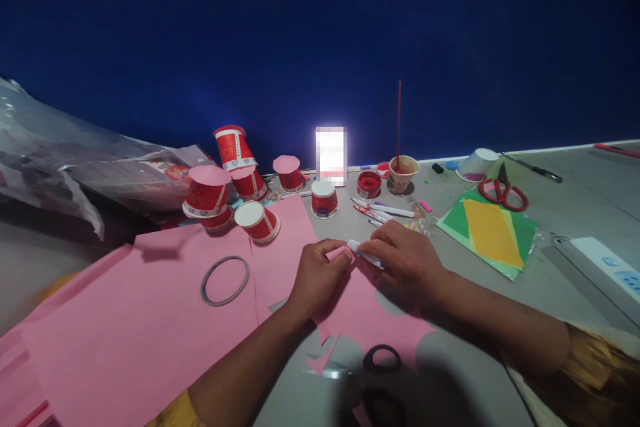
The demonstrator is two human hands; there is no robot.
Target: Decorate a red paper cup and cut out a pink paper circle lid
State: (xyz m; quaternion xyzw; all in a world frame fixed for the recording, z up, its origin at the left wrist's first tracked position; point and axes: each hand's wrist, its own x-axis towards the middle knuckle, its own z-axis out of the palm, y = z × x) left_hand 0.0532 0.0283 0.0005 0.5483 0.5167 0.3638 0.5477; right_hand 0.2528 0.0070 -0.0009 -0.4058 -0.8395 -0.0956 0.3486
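Note:
My left hand (320,273) pinches a small piece of pink paper (339,253) between thumb and fingers. In my right hand (407,253) is a white tube (367,255), its tip touching or very close to that paper; whether it is a glue tube or a pen I cannot make out. Beneath both hands lies a pink sheet (370,313) with rounded cut-outs along its edges. Black-handled scissors (383,359) rest nearer to me, partly in shadow. On large pink sheets (150,320) to the left sits a grey ring (225,280).
Several red paper cups, such as a white-topped one (325,201), stand at the back left. Markers (373,210), a cup with a red stick (403,177) and a lit, blurred screen (331,155) are behind my hands. Red-handled scissors (503,193) and a power strip (610,267) lie right.

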